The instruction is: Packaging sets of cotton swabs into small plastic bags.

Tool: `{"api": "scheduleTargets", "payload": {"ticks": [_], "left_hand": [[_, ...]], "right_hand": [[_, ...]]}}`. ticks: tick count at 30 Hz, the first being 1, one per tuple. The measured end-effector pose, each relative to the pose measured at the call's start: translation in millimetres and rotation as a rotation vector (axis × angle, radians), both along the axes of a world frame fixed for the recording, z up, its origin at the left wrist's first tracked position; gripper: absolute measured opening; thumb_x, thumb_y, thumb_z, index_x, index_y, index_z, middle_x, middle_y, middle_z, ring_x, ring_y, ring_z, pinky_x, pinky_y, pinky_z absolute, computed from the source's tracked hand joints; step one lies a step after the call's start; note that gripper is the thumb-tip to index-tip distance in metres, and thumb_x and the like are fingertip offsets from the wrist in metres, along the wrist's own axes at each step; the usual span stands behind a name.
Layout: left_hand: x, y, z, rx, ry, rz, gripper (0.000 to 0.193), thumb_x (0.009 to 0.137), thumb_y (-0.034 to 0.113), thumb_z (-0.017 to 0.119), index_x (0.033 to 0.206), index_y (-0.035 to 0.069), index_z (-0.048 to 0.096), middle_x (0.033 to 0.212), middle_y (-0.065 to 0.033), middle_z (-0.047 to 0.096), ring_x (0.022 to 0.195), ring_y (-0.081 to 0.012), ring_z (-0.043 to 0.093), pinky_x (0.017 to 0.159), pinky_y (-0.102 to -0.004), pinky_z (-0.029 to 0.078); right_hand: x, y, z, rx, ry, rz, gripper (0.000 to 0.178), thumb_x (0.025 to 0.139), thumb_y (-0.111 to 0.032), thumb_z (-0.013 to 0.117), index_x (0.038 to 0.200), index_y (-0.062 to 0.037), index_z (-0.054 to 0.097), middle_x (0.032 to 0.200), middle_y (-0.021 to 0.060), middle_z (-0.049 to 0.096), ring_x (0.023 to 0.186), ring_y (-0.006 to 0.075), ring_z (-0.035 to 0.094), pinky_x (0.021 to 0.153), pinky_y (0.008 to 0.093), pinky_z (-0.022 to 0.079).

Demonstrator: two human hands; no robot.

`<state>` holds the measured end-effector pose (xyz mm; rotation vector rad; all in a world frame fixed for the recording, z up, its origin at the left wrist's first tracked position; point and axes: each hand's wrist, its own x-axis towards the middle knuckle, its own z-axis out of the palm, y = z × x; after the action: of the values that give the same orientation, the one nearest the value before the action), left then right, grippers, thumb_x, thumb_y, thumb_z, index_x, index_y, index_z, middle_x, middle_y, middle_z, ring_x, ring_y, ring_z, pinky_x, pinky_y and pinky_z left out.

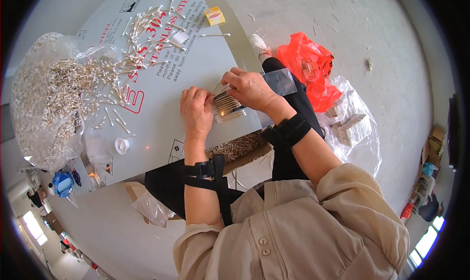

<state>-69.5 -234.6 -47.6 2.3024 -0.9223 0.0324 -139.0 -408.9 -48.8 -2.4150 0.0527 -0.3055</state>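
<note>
A row of cotton swabs [229,107] lies side by side near the table's right edge, between my two hands. My left hand [197,111] is closed, thumb and fingers pinching swabs at the row's upper left end. From the right, my right hand [249,90] reaches over the row, its fingers pinched on the same thin sticks. Beneath my right hand, a clear plastic sleeve [281,82] sticks out past the table edge. What lies directly under the row is partly hidden by the hands and swabs.
A big clear bag of cotton swabs [54,94] spills across the film-covered table [171,104]. Toward the far edge sits a small yellow box [214,16]; a round white lid [122,145] is nearer. Below the table is a carton of swabs [242,148]. Red [308,67] and clear bags [355,121] stand right.
</note>
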Motion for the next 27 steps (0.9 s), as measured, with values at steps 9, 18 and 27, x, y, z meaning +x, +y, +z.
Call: {"api": "scheduleTargets", "payload": {"ticks": [9, 18, 27], "left_hand": [[-4, -3, -3, -0.035, -0.012, 0.079, 0.008, 0.076, 0.002, 0.068, 0.079, 0.006, 0.061, 0.082, -0.0055, 0.058, 0.083, -0.0281, 0.054, 0.074, -0.0396, 0.046], [-6, -9, 2, -0.051, -0.031, 0.095, 0.01, 0.075, 0.002, 0.069, 0.082, 0.005, 0.063, 0.087, -0.0059, 0.059, 0.089, -0.0272, 0.055, 0.077, -0.0387, 0.048], [-6, 0, -4, -0.055, 0.037, 0.068, 0.025, 0.083, 0.005, 0.063, 0.108, 0.004, 0.059, 0.111, -0.0118, 0.057, 0.105, -0.0328, 0.053, 0.092, -0.0436, 0.044]], "right_hand": [[5, 1, -3, -0.068, 0.051, -0.014, 0.01, 0.082, -0.016, 0.064, 0.087, -0.0087, 0.062, 0.084, 0.0094, 0.061, 0.073, 0.0317, 0.064, 0.067, 0.0413, 0.053], [8, 4, 1, 0.003, 0.017, -0.105, 0.013, 0.081, -0.015, 0.066, 0.093, -0.0117, 0.065, 0.088, 0.0085, 0.059, 0.079, 0.0315, 0.064, 0.068, 0.04, 0.052], [-7, 16, -4, 0.172, -0.083, -0.185, 0.014, 0.083, -0.012, 0.066, 0.097, -0.0073, 0.067, 0.094, 0.0105, 0.058, 0.08, 0.0278, 0.063, 0.071, 0.0372, 0.052]]}}
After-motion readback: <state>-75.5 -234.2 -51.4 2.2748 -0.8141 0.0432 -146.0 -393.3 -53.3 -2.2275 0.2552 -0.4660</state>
